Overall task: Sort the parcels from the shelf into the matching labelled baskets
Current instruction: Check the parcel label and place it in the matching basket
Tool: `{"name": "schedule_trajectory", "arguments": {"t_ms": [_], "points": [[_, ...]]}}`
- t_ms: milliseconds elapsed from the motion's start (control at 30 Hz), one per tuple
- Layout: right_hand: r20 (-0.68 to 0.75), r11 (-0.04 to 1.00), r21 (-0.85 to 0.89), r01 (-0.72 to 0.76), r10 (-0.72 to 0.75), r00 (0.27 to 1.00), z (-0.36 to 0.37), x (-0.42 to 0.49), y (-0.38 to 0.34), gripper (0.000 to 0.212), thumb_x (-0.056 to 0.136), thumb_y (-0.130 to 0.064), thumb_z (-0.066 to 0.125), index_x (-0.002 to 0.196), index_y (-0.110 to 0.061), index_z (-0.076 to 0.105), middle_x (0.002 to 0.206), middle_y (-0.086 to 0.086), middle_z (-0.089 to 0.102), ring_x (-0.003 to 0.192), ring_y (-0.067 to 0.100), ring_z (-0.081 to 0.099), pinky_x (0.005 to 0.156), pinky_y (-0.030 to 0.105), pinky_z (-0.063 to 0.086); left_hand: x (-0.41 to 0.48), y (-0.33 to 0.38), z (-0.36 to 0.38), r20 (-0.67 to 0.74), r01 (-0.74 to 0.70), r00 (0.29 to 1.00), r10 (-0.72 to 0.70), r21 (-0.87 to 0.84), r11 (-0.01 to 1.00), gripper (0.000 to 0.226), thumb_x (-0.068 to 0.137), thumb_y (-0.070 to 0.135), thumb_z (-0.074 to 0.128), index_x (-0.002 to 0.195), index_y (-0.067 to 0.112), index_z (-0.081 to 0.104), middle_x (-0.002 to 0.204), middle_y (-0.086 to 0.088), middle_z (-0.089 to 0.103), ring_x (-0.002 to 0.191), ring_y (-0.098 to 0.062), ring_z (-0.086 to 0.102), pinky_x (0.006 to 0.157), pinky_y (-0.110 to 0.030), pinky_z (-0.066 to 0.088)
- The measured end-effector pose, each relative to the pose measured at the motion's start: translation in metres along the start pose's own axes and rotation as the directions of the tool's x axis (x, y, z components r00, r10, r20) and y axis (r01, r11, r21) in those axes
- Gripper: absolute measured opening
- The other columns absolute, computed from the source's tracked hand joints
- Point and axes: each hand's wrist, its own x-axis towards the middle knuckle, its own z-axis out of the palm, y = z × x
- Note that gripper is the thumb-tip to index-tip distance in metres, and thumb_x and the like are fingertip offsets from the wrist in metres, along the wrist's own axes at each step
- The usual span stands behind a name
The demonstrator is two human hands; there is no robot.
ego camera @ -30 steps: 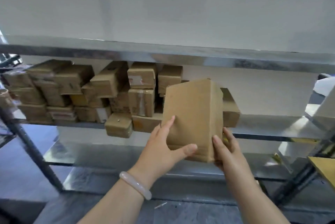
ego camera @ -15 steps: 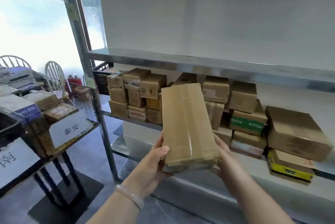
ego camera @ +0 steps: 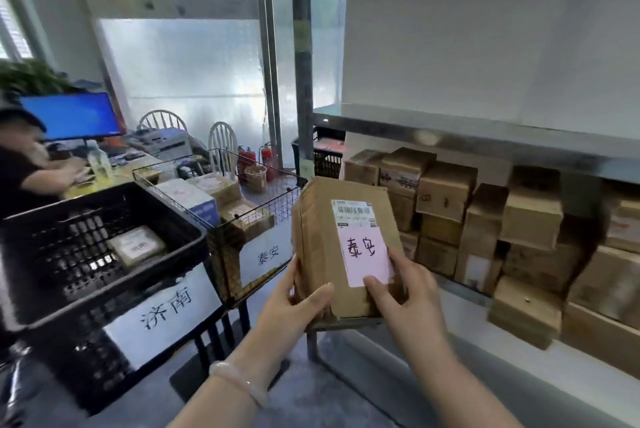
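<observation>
A brown cardboard parcel (ego camera: 320, 247) is held upright in front of me, its face showing a barcode sticker and a pink note handwritten 泰安. My left hand (ego camera: 294, 310) grips its lower left edge, thumb on the front. My right hand (ego camera: 405, 296) grips its lower right corner, thumb on the pink note. To the left stands a wire basket (ego camera: 228, 254) labelled 泰安 with several parcels inside. Nearer me is a black plastic basket (ego camera: 45, 303) labelled 济南 holding one small parcel. Many brown parcels (ego camera: 446, 192) are stacked on the metal shelf (ego camera: 450, 130) to the right.
A shelf upright post (ego camera: 303, 81) rises just behind the parcel. A person sits at a desk with a blue monitor (ego camera: 71, 114) at far left. Two white chairs (ego camera: 221, 143), red fire extinguishers (ego camera: 246, 157) and another black crate (ego camera: 329, 154) stand behind the baskets.
My view has swung left from the shelf toward the baskets. The parcel has been turned in both hands, so its labelled face with the pink note now shows.
</observation>
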Motion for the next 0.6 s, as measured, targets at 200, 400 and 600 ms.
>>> {"name": "schedule_trajectory", "arguments": {"t_ms": [200, 400, 600], "points": [[0.116, 0.986, 0.163, 0.045, -0.065, 0.991, 0.085, 0.019, -0.023, 0.059, 0.087, -0.039, 0.068, 0.140, -0.044, 0.044, 0.139, -0.013, 0.044, 0.119, -0.004, 0.039, 0.101, 0.025, 0.037, 0.018, 0.009, -0.085, -0.163, -0.056, 0.986, 0.045, -0.064, 0.996, 0.109, 0.049, 0.044, 0.088, 0.147, 0.036, 0.041, 0.130, 0.001, 0.062, 0.106, -0.014, 0.069, 0.073, -0.023, 0.058], [0.348, 0.893, 0.430, -0.132, -0.029, 0.937, 0.141, 0.061, -0.044, 0.058, 0.086, -0.046, 0.067, 0.125, -0.075, 0.034, 0.129, -0.041, 0.042, 0.116, -0.013, 0.046, 0.094, 0.021, 0.043, 0.038, 0.025, -0.137, -0.254, -0.075, 0.966, 0.054, -0.074, 0.994, 0.100, 0.060, 0.041, 0.084, 0.148, 0.041, 0.037, 0.134, 0.002, 0.058, 0.107, -0.013, 0.069, 0.077, -0.025, 0.058], [0.394, 0.820, 0.524, -0.232, 0.008, 0.919, 0.192, 0.127, -0.053, 0.052, 0.090, -0.030, 0.067, 0.117, -0.071, 0.050, 0.129, -0.024, 0.056, 0.114, 0.013, 0.060, 0.094, 0.045, 0.053, 0.080, 0.044, -0.168, -0.271, -0.060, 0.960, 0.064, 0.023, 0.998, 0.100, 0.060, 0.056, 0.080, 0.147, 0.046, 0.032, 0.098, 0.036, 0.068, 0.096, 0.006, 0.068, 0.070, -0.013, 0.054]]}}
